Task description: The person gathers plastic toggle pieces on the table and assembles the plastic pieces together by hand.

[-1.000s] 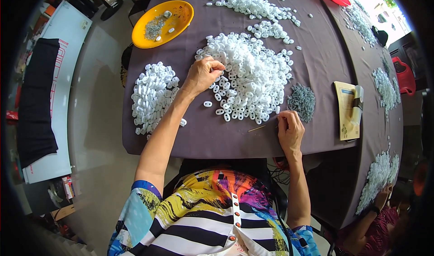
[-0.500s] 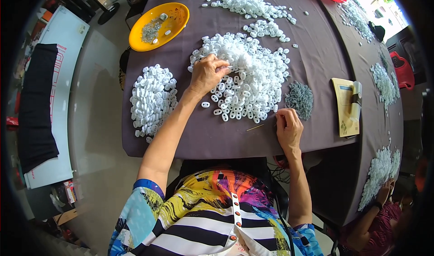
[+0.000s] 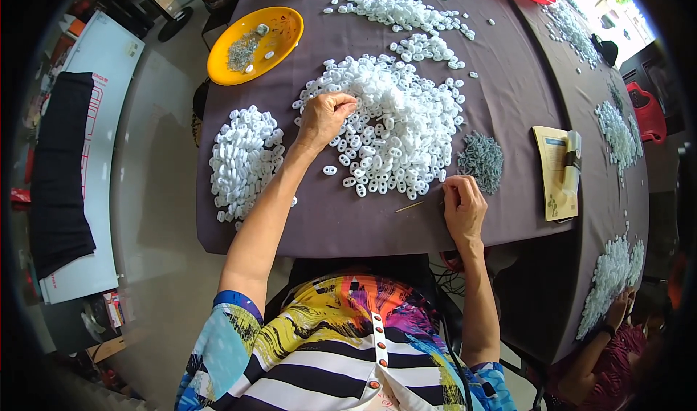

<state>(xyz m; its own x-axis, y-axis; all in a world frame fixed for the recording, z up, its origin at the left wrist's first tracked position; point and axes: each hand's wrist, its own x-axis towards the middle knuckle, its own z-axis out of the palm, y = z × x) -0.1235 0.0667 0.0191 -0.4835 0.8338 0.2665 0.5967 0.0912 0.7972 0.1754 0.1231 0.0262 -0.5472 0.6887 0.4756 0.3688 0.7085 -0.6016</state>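
Note:
A large heap of small white oval plastic pieces with two holes [image 3: 406,135] lies in front of me. My left hand [image 3: 324,120] is over the heap's left edge, its thumb and fingers pinched together; whatever they hold is too small or hidden to make out. At the heap's lower right, my right hand [image 3: 465,206] rests by the cloth with fingers curled and tips together, their contents hidden. Just beyond it lies a pile of small grey pieces [image 3: 481,163]. A thin tan stick [image 3: 409,207] lies left of my right hand.
To the left is another pile of white pieces [image 3: 245,160]. A yellow plate [image 3: 290,30] with small clear bits stands behind it. More white pieces [image 3: 410,11] lie farther back. A booklet [image 3: 553,168] under a clear tube [image 3: 572,163] lies right. Another person's hand [image 3: 619,308] works at far right.
My left hand has moved a little left across the heap, its fingers still pinched. A few white pieces at the heap's left edge have shifted. My right hand stays nearly in place.

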